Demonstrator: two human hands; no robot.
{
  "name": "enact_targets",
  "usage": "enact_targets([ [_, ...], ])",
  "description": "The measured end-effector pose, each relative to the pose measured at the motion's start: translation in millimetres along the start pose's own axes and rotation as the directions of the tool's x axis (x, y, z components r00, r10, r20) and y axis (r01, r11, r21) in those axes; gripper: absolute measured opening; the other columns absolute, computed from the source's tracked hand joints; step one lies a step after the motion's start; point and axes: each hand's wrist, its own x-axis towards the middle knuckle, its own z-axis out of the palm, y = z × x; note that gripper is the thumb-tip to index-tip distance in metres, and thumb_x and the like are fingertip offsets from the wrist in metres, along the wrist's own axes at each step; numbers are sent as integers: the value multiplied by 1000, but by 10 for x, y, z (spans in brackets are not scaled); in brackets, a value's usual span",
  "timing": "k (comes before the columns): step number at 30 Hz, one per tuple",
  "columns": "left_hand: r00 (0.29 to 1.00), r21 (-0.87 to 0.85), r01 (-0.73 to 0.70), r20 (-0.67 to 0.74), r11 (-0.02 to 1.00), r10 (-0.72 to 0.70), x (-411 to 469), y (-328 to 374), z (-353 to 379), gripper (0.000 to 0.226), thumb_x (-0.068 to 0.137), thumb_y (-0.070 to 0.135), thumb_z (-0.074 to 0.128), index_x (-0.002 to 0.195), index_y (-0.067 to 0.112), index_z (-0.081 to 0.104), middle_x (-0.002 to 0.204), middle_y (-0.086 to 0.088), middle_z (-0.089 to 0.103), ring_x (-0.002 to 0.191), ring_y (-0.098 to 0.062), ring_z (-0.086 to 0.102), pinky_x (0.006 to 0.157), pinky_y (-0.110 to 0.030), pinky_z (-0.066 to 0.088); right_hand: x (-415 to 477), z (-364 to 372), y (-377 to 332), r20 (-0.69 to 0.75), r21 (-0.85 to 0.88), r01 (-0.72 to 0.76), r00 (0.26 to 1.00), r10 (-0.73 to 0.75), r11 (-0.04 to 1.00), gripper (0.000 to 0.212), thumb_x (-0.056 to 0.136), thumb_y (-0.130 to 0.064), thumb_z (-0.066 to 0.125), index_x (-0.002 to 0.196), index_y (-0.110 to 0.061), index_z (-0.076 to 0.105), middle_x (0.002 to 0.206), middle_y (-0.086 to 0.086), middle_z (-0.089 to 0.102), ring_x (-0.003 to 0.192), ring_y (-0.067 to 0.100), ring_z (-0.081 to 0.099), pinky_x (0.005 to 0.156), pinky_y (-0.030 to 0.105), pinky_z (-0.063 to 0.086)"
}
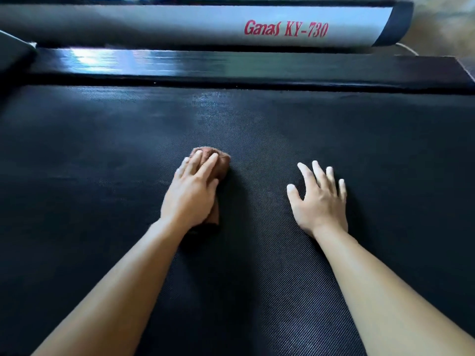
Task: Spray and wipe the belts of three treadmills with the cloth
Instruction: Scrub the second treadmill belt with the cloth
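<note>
A black textured treadmill belt [102,163] fills most of the view. My left hand [191,194] lies on top of a bunched brown cloth [221,163] and presses it onto the belt, fingers fairly straight over it. The cloth shows beyond my fingertips and beside my palm; the part under my hand is hidden. My right hand [320,199] rests flat on the belt to the right of the cloth, fingers spread, holding nothing. No spray bottle is in view.
A glossy black side rail [231,66] runs along the belt's far edge. Beyond it lies a silver frame tube [180,27] with red lettering "Ganas KY-730" and a dark end cap [395,24]. A white cable [408,48] shows at the upper right.
</note>
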Motion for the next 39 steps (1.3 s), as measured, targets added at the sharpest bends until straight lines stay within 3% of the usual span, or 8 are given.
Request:
enact_targets([
  [2, 996, -5, 82, -20, 997, -82, 73, -61, -44, 59, 101, 29, 51, 156, 31, 29, 166, -5, 15, 153, -26, 11, 124, -32, 5, -7, -92, 75, 17, 77, 40, 999, -41, 996, 62, 98, -47, 43, 155, -29, 26, 165, 1, 16, 152, 26, 3, 122, 44, -2],
  [5, 989, 3, 147, -34, 989, -147, 242, 32, 6, 59, 101, 30, 48, 156, 31, 27, 167, -5, 13, 153, -26, 9, 125, -34, 6, -30, -248, 325, 15, 26, 118, 993, -119, 993, 61, 98, -45, 44, 154, -29, 26, 164, 0, 18, 152, 25, 4, 123, 42, -1],
  [10, 985, 11, 172, -16, 985, -172, 499, 549, 195, 59, 103, 32, 43, 158, 29, 21, 167, -7, 8, 154, -27, 5, 124, -33, 2, -34, -530, 966, -44, -46, 25, 999, -27, 999, 58, 98, -45, 43, 152, -27, 32, 162, 3, 25, 151, 27, 10, 123, 45, 5],
  [15, 1000, 38, 25, 16, 999, -26, 682, 1364, 613, 58, 103, 34, 41, 157, 27, 22, 167, -11, 8, 154, -29, 3, 125, -35, 1, -96, -649, 1536, -22, -122, -123, 992, 121, 985, 57, 99, -52, 32, 153, -32, 27, 164, -1, 18, 152, 25, 4, 122, 48, 0],
  [23, 943, 52, -315, 131, 948, 306, 198, 2468, 1211, 59, 98, 36, 42, 155, 26, 28, 163, -13, 22, 151, -36, 15, 122, -45, 17, -70, -531, 1645, -60, -93, -145, 988, 140, 985, 52, 101, -50, 28, 152, -39, 23, 165, -7, 11, 152, 22, 1, 122, 47, -1],
  [30, 957, 9, -273, 104, 962, 271, -129, 1899, 910, 59, 100, 36, 50, 155, 32, 29, 165, -5, 19, 152, -31, 14, 124, -42, 12, -67, -511, 1644, -69, -105, -149, 987, 142, 983, 53, 100, -53, 25, 152, -40, 22, 165, -6, 10, 152, 22, 0, 123, 47, -2],
  [36, 1000, 9, 3, 5, 1000, -3, 382, 1062, 512, 60, 100, 29, 53, 156, 28, 30, 166, -10, 16, 152, -32, 14, 125, -37, 8, -51, -504, 1650, -76, -127, -155, 986, 146, 980, 56, 98, -57, 21, 152, -41, 21, 165, -6, 10, 152, 22, 1, 123, 48, 0],
  [39, 996, 48, 74, -49, 996, -72, 708, 999, 499, 60, 101, 30, 49, 157, 23, 28, 165, -14, 15, 153, -29, 11, 125, -36, 5, -45, -492, 1653, -83, -138, -156, 986, 146, 978, 56, 98, -57, 21, 152, -42, 20, 165, -6, 11, 152, 22, 2, 123, 48, 0],
])
